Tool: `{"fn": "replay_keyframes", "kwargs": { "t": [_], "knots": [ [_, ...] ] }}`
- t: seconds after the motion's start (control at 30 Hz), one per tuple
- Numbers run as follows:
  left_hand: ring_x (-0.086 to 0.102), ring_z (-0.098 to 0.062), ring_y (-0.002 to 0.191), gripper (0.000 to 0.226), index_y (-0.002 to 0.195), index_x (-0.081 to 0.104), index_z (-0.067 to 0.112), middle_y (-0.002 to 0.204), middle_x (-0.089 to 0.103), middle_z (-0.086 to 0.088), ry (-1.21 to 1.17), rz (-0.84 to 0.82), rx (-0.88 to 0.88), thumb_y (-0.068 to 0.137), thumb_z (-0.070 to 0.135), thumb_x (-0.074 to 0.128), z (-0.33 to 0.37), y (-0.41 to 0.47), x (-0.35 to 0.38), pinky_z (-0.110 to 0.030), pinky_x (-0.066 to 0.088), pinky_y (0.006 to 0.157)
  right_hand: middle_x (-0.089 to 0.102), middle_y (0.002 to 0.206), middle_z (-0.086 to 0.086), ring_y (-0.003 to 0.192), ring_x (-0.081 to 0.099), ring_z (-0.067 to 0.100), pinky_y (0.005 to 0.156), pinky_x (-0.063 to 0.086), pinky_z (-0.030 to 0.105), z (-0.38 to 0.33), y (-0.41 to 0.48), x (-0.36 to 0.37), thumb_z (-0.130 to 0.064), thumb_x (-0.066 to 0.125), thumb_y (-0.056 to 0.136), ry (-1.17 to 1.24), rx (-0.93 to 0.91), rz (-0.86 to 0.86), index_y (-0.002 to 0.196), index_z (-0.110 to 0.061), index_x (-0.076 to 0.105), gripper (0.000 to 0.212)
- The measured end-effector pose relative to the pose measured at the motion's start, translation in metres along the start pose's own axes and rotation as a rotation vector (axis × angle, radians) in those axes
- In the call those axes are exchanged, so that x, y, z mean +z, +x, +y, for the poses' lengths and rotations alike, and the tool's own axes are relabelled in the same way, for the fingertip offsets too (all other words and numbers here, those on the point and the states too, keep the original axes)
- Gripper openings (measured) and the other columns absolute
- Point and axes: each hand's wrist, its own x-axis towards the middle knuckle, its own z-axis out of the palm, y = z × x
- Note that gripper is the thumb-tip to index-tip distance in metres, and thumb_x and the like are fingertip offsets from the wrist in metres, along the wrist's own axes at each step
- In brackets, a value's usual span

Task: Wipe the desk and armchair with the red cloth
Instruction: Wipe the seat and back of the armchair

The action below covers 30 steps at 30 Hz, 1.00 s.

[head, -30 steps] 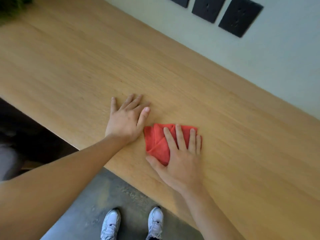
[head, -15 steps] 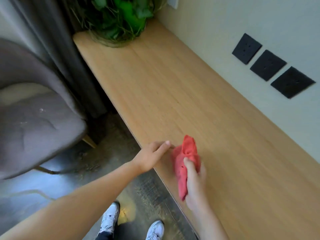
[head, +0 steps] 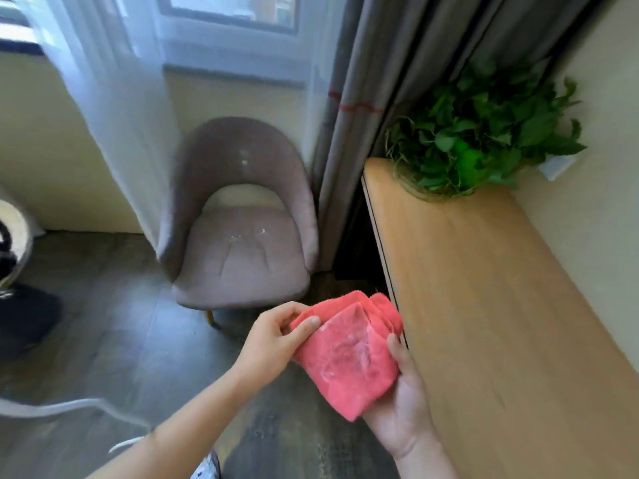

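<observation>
The folded red cloth (head: 349,350) is held in the air between both hands, just left of the wooden desk (head: 484,305). My left hand (head: 273,337) pinches its upper left edge with thumb and fingers. My right hand (head: 404,409) supports it from below and the right. Pale dusty smears show on the cloth's top face. The grey-mauve armchair (head: 242,236) stands ahead on the floor, with white specks on its seat and backrest.
A green leafy plant (head: 484,140) sits at the desk's far end against the wall. Grey curtains (head: 363,98) hang between chair and desk; sheer white ones hang left. A white cable (head: 69,406) lies on the dark floor.
The cloth has left the desk top and now sits in both hands off the desk's edge. The view has swung left and up, bringing the armchair and window into sight.
</observation>
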Motion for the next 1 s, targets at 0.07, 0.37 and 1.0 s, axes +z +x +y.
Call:
{"fn": "replay_keyframes", "kwargs": {
  "t": [0.07,0.37,1.0],
  "knots": [
    [0.059,0.0,0.068,0.01,0.085,0.072,0.033,0.076,0.07,0.009,0.022,0.06,-0.007,0.093,0.029,0.068,-0.005,0.001,-0.038,-0.017,0.047,0.058,0.065,0.128,0.025,0.116,0.066,0.036,0.099,0.052,0.051,0.019,0.013,0.022,-0.019,0.073,0.08,0.012,0.128,-0.076,0.118,-0.007,0.072,0.04],
    [0.059,-0.015,0.043,0.029,0.079,0.071,0.033,0.062,0.069,-0.003,0.141,0.139,-0.202,0.1,0.039,0.052,-0.048,0.031,-0.193,-0.021,0.045,0.045,0.069,0.125,0.021,0.114,0.067,0.035,0.101,0.048,0.053,0.074,0.092,0.115,-0.031,0.056,0.094,0.051,0.197,0.055,0.106,-0.009,0.078,0.033],
    [0.067,-0.008,0.091,0.018,0.094,0.066,0.039,0.093,0.069,0.022,0.675,0.492,-0.419,0.091,0.05,0.052,-0.104,0.243,-0.288,-0.033,0.052,0.079,0.07,0.125,0.015,0.109,0.07,0.027,0.092,0.049,0.046,0.009,0.397,0.116,-0.035,0.055,0.097,-0.01,0.238,0.163,0.124,-0.009,0.065,0.039]
  ]
}}
